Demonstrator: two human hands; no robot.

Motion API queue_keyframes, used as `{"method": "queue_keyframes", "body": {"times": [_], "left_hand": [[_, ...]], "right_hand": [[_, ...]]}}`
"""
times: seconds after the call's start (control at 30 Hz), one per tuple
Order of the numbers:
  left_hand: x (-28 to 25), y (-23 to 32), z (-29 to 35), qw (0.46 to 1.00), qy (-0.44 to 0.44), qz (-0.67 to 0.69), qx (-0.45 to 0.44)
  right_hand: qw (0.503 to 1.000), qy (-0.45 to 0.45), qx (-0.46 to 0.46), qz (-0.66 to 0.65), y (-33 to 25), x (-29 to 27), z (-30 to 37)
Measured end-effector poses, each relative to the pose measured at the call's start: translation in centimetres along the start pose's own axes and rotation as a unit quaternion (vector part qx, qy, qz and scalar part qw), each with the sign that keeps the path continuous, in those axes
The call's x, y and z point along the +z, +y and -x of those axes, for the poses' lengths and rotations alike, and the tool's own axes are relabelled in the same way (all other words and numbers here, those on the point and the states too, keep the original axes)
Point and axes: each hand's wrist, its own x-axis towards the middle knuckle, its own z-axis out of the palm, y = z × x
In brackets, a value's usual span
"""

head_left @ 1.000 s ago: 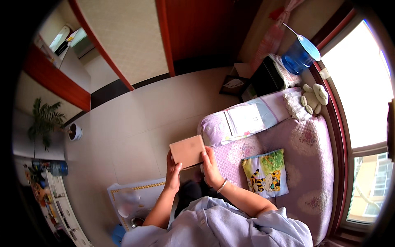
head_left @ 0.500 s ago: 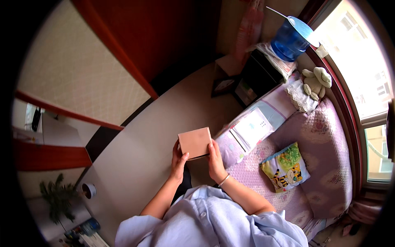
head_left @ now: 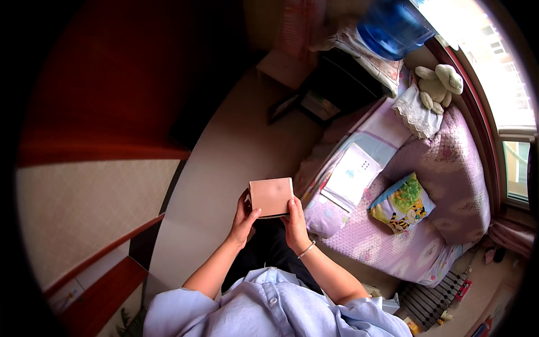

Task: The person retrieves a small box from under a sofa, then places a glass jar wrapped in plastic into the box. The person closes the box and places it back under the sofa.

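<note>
A small pinkish-tan square box (head_left: 271, 196) is held out in front of my body, its flat top face up. My left hand (head_left: 242, 220) grips its left side, with the thumb at the near left corner. On the other side my right hand (head_left: 295, 220) clasps it, thumb along the right edge; the fingers of both hands are partly hidden beneath. A bracelet (head_left: 307, 249) circles my right wrist. Below the box show my dark trousers and the pale floor.
At right stands a sofa with a quilted lilac cover (head_left: 359, 250), bearing a cartoon cushion (head_left: 402, 203), a white flat package (head_left: 352, 175) and a plush toy (head_left: 438, 87). A blue water jug (head_left: 393, 29) sits beyond, on a dark cabinet (head_left: 351, 78). Red-brown wood panelling (head_left: 112, 112) lines the left.
The view has turned, so the room has swung round and the sofa's near end now shows more. Both hands keep hold of the box, which stays in front of my body.
</note>
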Motion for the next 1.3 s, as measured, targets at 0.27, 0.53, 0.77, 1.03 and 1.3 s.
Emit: {"method": "queue_keyframes", "body": {"times": [0.27,0.53,0.77,1.03,1.3], "left_hand": [[-1.2,2.2,-12.0,0.993,-0.072,-0.056,-0.071],[-1.3,5.3,-20.1,0.975,-0.152,-0.086,-0.134],[-1.4,-2.0,-31.7,0.956,-0.205,-0.129,-0.167],[1.6,-12.9,-46.8,0.945,-0.130,-0.155,-0.257],[2.1,-28.7,-63.5,0.943,-0.200,-0.117,-0.241]], "right_hand": [[0.995,0.071,-0.028,-0.066,-1.4,1.6,-9.3],[0.981,0.151,-0.026,-0.117,-4.4,3.8,-13.7],[0.943,0.242,-0.080,-0.215,-0.5,0.5,-25.0],[0.935,0.288,-0.107,-0.176,4.4,-9.0,-43.1],[0.980,0.173,-0.004,-0.102,9.3,-21.7,-59.0]]}}
